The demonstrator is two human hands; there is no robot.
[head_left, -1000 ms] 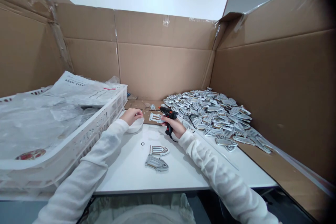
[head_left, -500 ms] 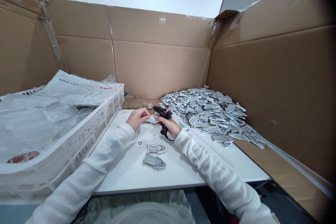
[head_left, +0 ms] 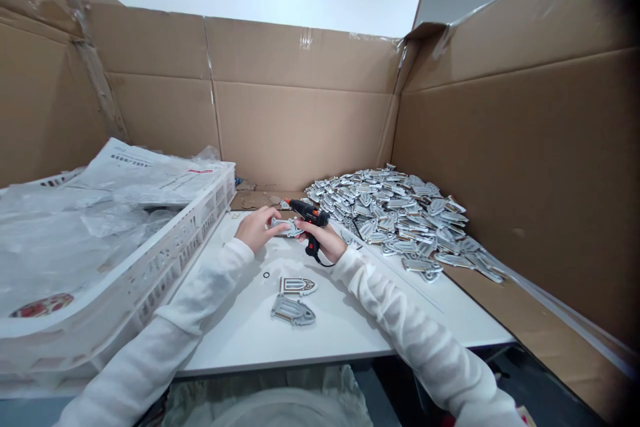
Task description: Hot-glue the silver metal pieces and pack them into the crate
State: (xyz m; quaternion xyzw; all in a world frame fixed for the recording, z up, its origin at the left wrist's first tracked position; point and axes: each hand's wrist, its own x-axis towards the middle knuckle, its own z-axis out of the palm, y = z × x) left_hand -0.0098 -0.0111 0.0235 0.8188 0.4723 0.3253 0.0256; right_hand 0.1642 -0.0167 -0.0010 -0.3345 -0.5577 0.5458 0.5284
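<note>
My left hand [head_left: 256, 228] pinches a grey arch-shaped piece [head_left: 289, 227] above the white table [head_left: 250, 327]. Close to its right, my right hand [head_left: 325, 240] grips a black glue gun [head_left: 310, 219] with an orange tip, the nozzle pointing left over that piece. Two more arch-shaped pieces [head_left: 295, 299] lie flat on the table nearer to me, and a small black ring [head_left: 266, 275] lies to their left.
A big heap of the same grey pieces [head_left: 400, 217] covers the table's right rear. A white plastic crate [head_left: 130, 267] with clear bags and a newspaper stands at the left. Brown cardboard walls [head_left: 300, 127] enclose the table at the back and on both sides.
My left hand left the white bowl at the crate's side, moved right and took hold of the grey piece by the glue gun. The gun stayed in my right hand.
</note>
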